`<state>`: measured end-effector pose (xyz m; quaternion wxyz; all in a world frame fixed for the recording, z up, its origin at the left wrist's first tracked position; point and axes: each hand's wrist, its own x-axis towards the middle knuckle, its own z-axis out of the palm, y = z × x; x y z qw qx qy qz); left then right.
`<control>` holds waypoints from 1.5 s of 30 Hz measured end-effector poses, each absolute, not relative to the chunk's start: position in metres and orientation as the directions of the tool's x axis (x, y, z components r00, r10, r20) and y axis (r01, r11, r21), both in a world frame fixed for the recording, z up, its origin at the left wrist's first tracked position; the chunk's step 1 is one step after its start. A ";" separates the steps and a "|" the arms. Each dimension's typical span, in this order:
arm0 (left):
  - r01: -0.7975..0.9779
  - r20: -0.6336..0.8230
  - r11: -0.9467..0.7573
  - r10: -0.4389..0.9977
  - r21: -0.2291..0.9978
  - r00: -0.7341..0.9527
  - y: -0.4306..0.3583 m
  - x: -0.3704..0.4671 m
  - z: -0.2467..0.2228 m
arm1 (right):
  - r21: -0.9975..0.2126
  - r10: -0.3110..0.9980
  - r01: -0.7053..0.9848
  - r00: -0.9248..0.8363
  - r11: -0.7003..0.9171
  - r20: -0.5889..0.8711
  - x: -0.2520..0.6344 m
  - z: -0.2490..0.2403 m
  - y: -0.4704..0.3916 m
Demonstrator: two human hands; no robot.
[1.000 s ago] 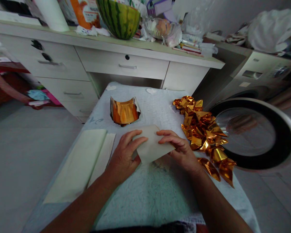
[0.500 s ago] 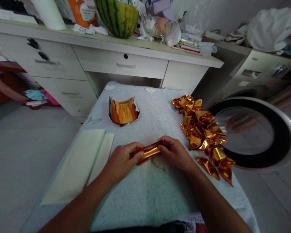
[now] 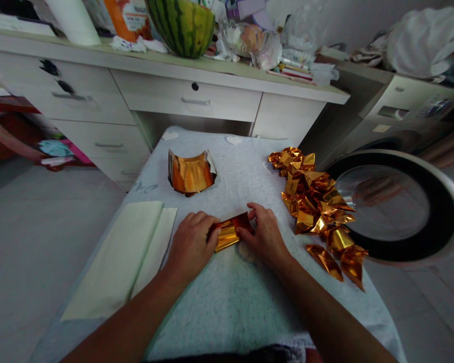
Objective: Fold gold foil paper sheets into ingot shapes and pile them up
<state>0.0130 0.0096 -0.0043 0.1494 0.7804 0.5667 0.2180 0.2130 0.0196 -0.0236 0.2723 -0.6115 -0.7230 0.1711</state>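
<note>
Between my hands is a strip of shiny gold foil paper (image 3: 227,235), folded lengthwise, low over the cloth. My left hand (image 3: 194,241) grips its left end, thumb in front and fingers behind. At the other end my right hand (image 3: 264,233) pinches the foil, thumb on the near face and index finger lifted at the far corner. Beyond the hands a curved stack of gold foil sheets (image 3: 192,174) rests on the cloth. To the right lies a heap of folded gold foil pieces (image 3: 314,194). Pale folded paper (image 3: 115,257) lies left of my left hand.
A light blue cloth (image 3: 227,307) covers the table. Behind it stands a white drawer desk (image 3: 196,93) holding a cut watermelon (image 3: 183,27), a bowl and bags. At right, a washing machine's open round door (image 3: 444,212) reaches close to the table edge.
The foil strip has turned and shows a wider face. My right index finger has lifted from it, and my left fingers have shifted over its left end.
</note>
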 end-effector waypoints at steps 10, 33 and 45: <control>0.909 0.156 -0.179 0.979 0.375 0.128 0.012 0.018 -0.010 | -0.477 0.980 0.861 -0.114 0.179 0.163 0.210 -0.020 0.020; 0.557 0.130 -0.239 0.965 0.796 0.229 0.012 0.010 -0.007 | -0.972 0.992 0.231 -0.122 0.050 0.022 0.215 -0.008 0.020; 0.540 0.021 -0.139 0.976 0.830 0.218 0.010 0.009 0.003 | -0.996 0.990 0.088 -0.136 -0.015 -0.027 0.214 -0.002 0.016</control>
